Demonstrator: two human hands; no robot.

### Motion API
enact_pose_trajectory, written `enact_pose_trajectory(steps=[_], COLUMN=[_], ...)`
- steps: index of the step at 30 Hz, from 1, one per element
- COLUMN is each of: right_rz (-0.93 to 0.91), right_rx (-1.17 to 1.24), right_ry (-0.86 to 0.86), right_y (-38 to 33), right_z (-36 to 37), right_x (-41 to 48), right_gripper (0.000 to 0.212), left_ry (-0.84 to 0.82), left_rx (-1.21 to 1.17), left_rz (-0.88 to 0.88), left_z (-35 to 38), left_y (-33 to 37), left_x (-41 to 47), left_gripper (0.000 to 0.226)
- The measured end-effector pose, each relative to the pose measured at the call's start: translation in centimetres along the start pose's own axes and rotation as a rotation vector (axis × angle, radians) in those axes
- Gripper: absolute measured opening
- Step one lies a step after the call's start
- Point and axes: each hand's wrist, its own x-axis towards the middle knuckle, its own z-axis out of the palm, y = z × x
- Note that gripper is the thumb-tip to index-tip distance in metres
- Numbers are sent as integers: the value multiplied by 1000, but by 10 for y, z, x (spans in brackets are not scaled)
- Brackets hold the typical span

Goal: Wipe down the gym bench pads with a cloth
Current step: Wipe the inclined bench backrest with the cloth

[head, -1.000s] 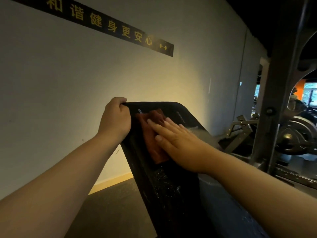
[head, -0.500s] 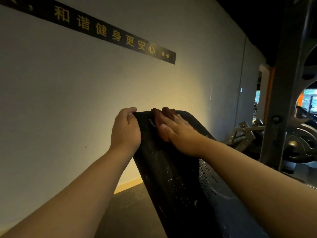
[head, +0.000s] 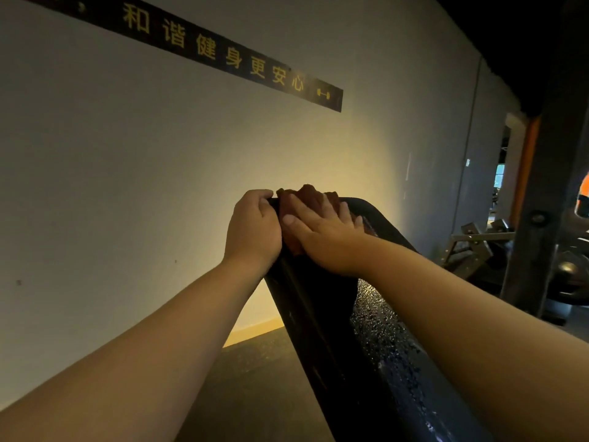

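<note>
The black bench pad [head: 376, 346] rises at a slant from the lower right to the middle of the view; its surface glistens with wet drops. A reddish-brown cloth [head: 310, 196] lies at the pad's top edge and bunches up over it. My right hand [head: 322, 231] presses flat on the cloth with straight fingers. My left hand [head: 251, 228] grips the pad's top left corner, fingers curled over the edge, right beside the cloth.
A pale wall [head: 127, 186] with a black strip of yellow characters [head: 223, 55] stands close behind the pad. A dark steel rack upright [head: 548, 186] and weight machine parts [head: 478, 244] are at the right. Dark floor [head: 255, 378] lies left of the bench.
My right hand has slid the cloth up the pad from its upper middle to the top edge, where the cloth now bunches over. My left hand has kept its grip on the corner.
</note>
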Motion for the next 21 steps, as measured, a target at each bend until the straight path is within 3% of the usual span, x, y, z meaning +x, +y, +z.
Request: enact_pose_trajectory(steps=[6, 12, 18, 21], right_rz=[-207, -61, -225, -142], right_rx=[8, 39, 89, 40], right_ry=[-26, 8, -12, 14], right_y=[38, 23, 34, 47], right_z=[7, -3, 2, -1], right_x=[-71, -14, -60, -35], right_gripper=[57, 52, 47, 47], left_ry=[-118, -78, -75, -52], left_rx=[124, 81, 76, 74], left_rz=[43, 27, 23, 28], left_z=[-7, -5, -3, -1], left_y=[-3, -2, -2, -3], left_x=[3, 3, 3, 5], left_gripper=[39, 38, 38, 38])
